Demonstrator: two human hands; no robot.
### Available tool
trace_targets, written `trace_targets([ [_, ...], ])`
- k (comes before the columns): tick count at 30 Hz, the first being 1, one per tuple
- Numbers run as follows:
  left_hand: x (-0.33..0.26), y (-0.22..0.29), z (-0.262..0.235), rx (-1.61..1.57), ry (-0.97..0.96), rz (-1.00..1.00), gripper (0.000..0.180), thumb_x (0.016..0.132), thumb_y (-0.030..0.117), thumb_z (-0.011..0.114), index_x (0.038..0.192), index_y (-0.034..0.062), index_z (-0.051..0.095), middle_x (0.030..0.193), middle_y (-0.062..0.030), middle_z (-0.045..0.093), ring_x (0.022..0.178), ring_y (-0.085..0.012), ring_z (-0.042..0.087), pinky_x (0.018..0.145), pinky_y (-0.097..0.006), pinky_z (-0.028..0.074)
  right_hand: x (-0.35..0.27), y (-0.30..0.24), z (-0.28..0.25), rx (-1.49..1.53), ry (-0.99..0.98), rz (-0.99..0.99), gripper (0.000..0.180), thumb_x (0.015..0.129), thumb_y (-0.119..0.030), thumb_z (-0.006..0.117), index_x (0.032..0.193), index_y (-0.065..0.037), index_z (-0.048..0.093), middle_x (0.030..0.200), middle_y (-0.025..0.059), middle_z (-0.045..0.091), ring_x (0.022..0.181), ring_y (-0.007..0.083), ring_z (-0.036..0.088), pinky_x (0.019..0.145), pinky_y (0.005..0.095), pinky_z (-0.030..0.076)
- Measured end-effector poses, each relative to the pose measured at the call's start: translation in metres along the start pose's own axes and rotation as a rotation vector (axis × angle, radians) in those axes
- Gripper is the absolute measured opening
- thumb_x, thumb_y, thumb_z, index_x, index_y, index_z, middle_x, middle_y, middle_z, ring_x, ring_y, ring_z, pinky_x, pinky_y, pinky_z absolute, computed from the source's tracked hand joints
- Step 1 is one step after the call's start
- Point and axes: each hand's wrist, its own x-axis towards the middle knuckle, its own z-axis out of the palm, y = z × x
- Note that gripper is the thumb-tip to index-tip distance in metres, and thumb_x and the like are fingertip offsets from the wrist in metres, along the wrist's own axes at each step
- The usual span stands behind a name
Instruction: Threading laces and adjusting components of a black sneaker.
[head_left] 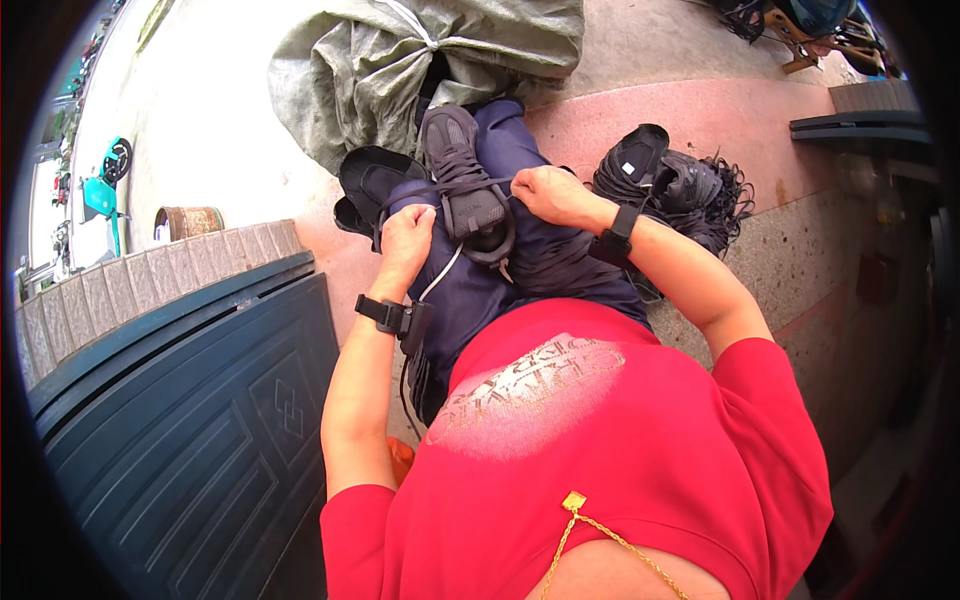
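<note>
A dark grey lace-up sneaker [453,137] rests on my lap between my knees, its toe pointing away and its heel opening toward me. Its dark shoelace [462,186] stretches out to both sides. My left hand [407,238] pinches the lace's left end beside the shoe. On the other side, my right hand [560,197] grips the right end between thumb and fingers. A pale cord [443,274] hangs near the heel, over my trousers. Beyond my left knee sits another black shoe [377,176], partly covered by my leg.
A heap of black shoes [690,192] with loose laces lies on the floor at right. Ahead slumps a large grey-green sack [370,85], tied with a white strip. A dark blue panelled door [200,430] stands at left, near a round brown container [190,222].
</note>
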Motion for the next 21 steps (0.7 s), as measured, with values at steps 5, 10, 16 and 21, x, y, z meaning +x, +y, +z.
trace_targets([
  [5,-0.001,0.012,0.000,0.193,0.010,0.028,0.025,0.080,0.025,0.054,0.090,0.0028,0.063,0.084,-0.0177,0.062,0.079,-0.0278,0.061,0.072,-0.035,0.045,0.009,0.000,0.011,-0.064,0.111,0.021,0.025,0.080,-0.020,0.044,0.078,-0.002,0.062,0.077,0.0203,0.060,0.073,0.0357,0.058,0.070,0.0424,0.046],
  [10,0.000,0.020,0.006,0.453,0.047,0.162,0.022,0.081,0.026,0.051,0.082,0.0077,0.064,0.078,-0.0150,0.062,0.078,-0.0306,0.060,0.068,-0.040,0.045,0.015,-0.007,0.016,-0.085,0.194,0.025,0.026,0.079,-0.020,0.045,0.075,-0.003,0.063,0.075,0.0216,0.060,0.073,0.0364,0.058,0.070,0.0445,0.045],
  [16,0.006,0.012,0.004,0.383,0.028,0.162,0.021,0.077,0.028,0.056,0.080,0.0090,0.066,0.075,-0.0126,0.062,0.074,-0.0297,0.059,0.068,-0.040,0.045,0.021,-0.016,0.018,-0.007,0.187,0.190,0.028,0.077,-0.022,0.047,0.070,0.000,0.064,0.070,0.0213,0.060,0.072,0.0356,0.060,0.066,0.0448,0.045],
  [21,-0.014,0.033,0.009,0.594,0.264,0.263,0.026,0.074,0.031,0.061,0.083,0.0070,0.065,0.076,-0.0087,0.062,0.080,-0.0282,0.054,0.070,-0.040,0.043,0.021,-0.018,0.019,-0.012,0.172,0.249,0.028,0.077,-0.022,0.048,0.069,0.000,0.064,0.071,0.0213,0.060,0.073,0.0355,0.060,0.066,0.0444,0.044],
])
